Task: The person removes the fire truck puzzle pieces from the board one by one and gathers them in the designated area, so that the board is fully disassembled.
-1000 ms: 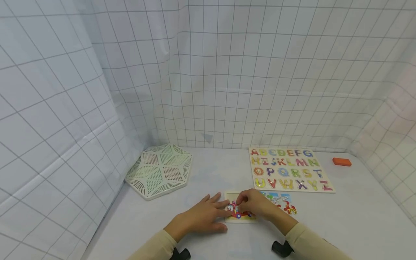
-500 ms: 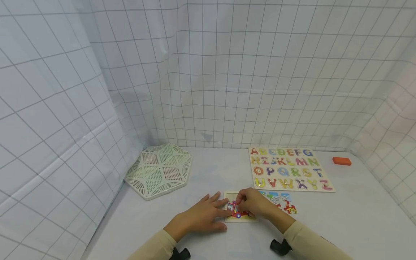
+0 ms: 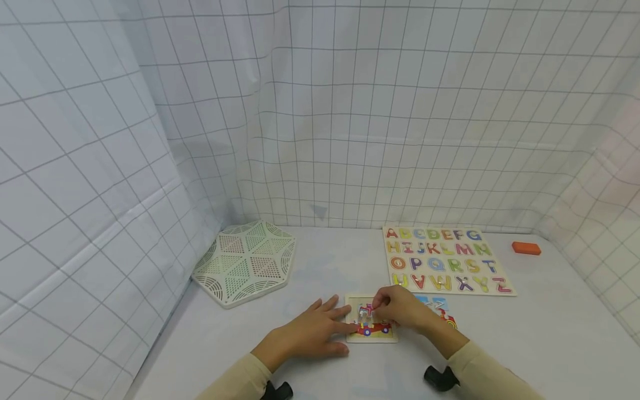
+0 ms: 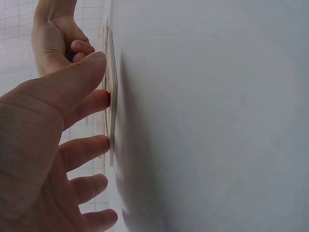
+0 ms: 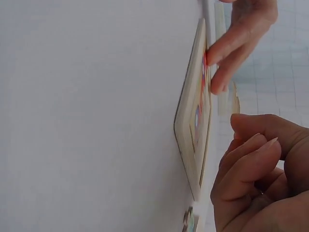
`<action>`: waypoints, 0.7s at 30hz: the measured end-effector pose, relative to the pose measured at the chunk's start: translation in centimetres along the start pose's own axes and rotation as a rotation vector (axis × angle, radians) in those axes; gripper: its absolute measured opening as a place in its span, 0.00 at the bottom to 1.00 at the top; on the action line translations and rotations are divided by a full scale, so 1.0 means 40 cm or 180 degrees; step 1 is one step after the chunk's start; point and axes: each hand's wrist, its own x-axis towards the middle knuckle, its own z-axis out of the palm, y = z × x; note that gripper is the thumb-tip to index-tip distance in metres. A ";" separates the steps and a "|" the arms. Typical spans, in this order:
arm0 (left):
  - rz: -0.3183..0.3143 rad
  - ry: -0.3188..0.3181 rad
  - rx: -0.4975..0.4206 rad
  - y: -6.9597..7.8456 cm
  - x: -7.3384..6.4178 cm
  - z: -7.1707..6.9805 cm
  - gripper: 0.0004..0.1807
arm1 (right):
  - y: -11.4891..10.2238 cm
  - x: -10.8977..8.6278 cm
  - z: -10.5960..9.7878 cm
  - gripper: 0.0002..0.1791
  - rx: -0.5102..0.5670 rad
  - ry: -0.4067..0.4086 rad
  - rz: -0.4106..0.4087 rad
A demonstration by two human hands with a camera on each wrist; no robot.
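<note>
A small wooden-framed jigsaw puzzle [image 3: 352, 299] with a red vehicle picture lies on the table between my hands. My left hand [image 3: 317, 330] is spread flat, its fingertips resting on the puzzle's left side. Over the board, my right hand [image 3: 404, 310] pinches a jigsaw piece [image 3: 365, 313] between thumb and index finger. From the right wrist view, the thin piece [image 5: 236, 99] stands apart from the board [image 5: 187, 111], raised above it. Part of a blue-sky puzzle picture [image 3: 438, 303] shows behind the right hand, which hides the rest.
An alphabet puzzle board [image 3: 429, 262] lies at the back right, and an orange block [image 3: 526, 248] sits to its right. On the left is a white hexagonal perforated panel [image 3: 247, 261]. Gridded white curtains [image 3: 320, 139] enclose the table's back and sides.
My right hand has lifted the jigsaw piece off the board and shifted slightly right and away, uncovering more of the red vehicle. The left hand stays in place.
</note>
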 end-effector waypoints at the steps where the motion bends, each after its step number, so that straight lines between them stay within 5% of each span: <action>1: -0.0006 -0.0013 -0.0004 0.000 0.001 0.000 0.29 | 0.005 -0.006 -0.011 0.06 0.0043 0.0010 0.0011; 10: 0.0002 -0.0021 -0.0117 0.000 0.005 0.000 0.29 | 0.065 -0.076 -0.108 0.07 0.0258 0.0180 0.0183; 21: 0.0077 0.0179 -0.0053 -0.009 0.020 -0.003 0.25 | 0.103 -0.111 -0.123 0.05 -0.0352 0.0355 0.0265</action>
